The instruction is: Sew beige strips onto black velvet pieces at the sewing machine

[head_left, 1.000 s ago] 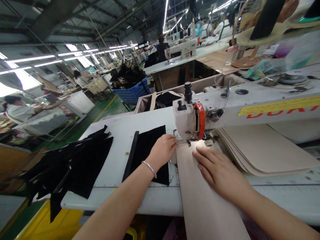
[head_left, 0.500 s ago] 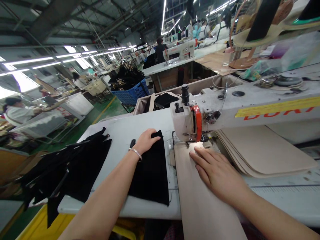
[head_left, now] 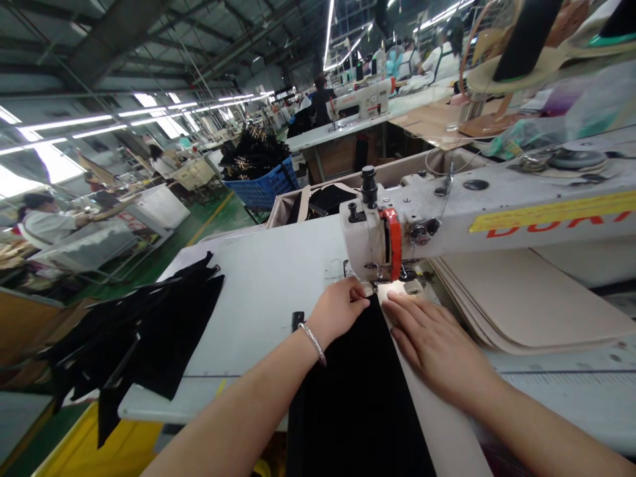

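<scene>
A white sewing machine (head_left: 437,212) stands on the white table (head_left: 268,278). My left hand (head_left: 340,308), with a bracelet at the wrist, is closed on the top edge of a black fabric piece (head_left: 355,391) just in front of the needle. That black piece lies over a long beige piece (head_left: 437,424) running toward me. My right hand (head_left: 434,344) lies flat, fingers stretched out, on the beige piece beside the black one, fingertips near the presser foot.
A heap of black fabric pieces (head_left: 144,331) lies at the table's left end. Stacked beige sheets (head_left: 527,298) sit right of the needle under the machine arm. A blue crate (head_left: 263,182) and other workers at machines are beyond.
My left hand reached left to the black piece, took hold of it, and has dragged it right onto the beige piece by the needle. My right hand stayed put.
</scene>
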The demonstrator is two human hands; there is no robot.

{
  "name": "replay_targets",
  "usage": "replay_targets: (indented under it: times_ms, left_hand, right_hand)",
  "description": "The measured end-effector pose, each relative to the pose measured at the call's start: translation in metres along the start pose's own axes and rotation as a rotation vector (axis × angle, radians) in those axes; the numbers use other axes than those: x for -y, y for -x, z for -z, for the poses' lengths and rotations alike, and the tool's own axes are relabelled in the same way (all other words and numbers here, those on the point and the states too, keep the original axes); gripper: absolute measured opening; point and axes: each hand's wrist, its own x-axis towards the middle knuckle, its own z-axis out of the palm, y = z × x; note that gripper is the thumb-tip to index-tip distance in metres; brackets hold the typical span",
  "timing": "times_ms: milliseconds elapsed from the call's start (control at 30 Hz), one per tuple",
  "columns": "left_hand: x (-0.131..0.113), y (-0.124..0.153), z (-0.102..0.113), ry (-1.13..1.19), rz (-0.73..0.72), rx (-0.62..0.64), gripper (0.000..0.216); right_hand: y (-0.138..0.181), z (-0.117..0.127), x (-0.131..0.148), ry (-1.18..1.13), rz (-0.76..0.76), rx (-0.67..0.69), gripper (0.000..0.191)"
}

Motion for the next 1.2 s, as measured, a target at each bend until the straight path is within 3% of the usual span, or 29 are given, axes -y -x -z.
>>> replay_targets:
  times_ms: [100, 600, 733, 933, 1200]
  left_hand:
    - [0.004, -0.010, -0.011, -0.100, -0.043, -0.032, 0.007]
    - [0.009, -0.023, -0.019, -0.193, -0.042, -0.090, 0.009]
    - [0.000, -0.011, -0.012, -0.223, -0.081, -0.111, 0.009]
    - [-0.004, 0.024, -0.008, -0.287, -0.358, -0.033, 0.022]
    - [0.008, 0.019, -0.017, -0.200, -0.353, -0.037, 0.021]
  right_hand:
    - [0.000, 0.002, 0.000, -0.002, 0.000, 0.022, 0.043]
    - [-0.001, 0.002, 0.002, 0.006, 0.000, 0.034, 0.052]
    - [-0.001, 0.003, 0.001, 0.010, -0.001, 0.050, 0.053]
    - [-0.002, 0.002, 0.001, -0.027, -0.014, 0.039, 0.052]
    - [-0.002, 0.002, 0.002, -0.022, -0.033, 0.067, 0.051]
